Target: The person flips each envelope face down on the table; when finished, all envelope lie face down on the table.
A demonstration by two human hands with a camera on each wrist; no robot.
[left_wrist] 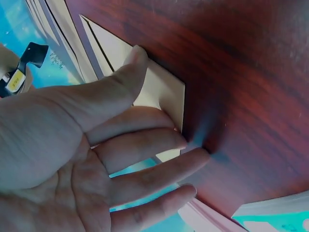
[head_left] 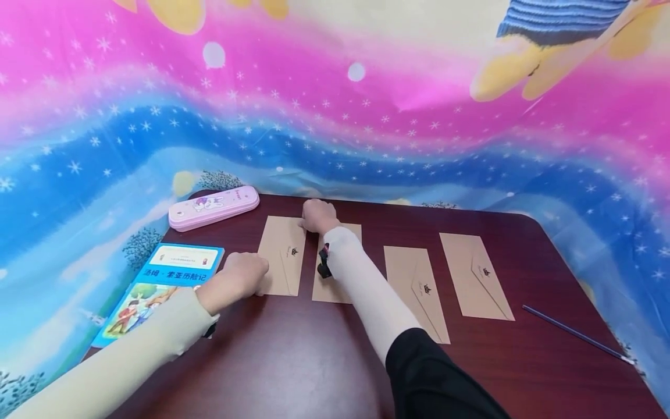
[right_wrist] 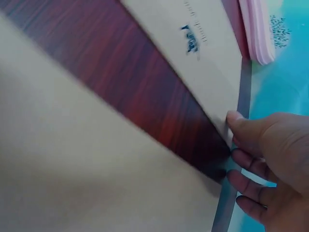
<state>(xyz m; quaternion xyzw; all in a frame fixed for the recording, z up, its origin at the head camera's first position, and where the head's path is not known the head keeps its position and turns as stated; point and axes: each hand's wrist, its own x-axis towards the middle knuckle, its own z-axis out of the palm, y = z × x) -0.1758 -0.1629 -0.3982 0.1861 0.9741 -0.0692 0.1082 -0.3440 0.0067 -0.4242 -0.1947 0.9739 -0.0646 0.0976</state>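
Observation:
A brown envelope (head_left: 285, 256) printed with a small crown lies leftmost in a row of envelopes. At its near left corner is my left hand (head_left: 242, 274); in the left wrist view its thumb (left_wrist: 137, 58) lies over the edge, with the other fingers fairly straight and spread. My right hand (head_left: 319, 215) reaches to the far right corner. The right wrist view shows its thumb (right_wrist: 235, 118) on that corner, pinching it against curled fingers. Partly under my right forearm lies a second envelope (head_left: 330, 294).
Farther right lie another envelope (head_left: 413, 273) and the rightmost envelope (head_left: 463, 273). A thin dark stick (head_left: 573, 333) lies near the right edge. At the left are a pink pencil case (head_left: 214, 208) and a blue book (head_left: 183, 259). A patterned curtain (head_left: 335, 134) hangs behind the table.

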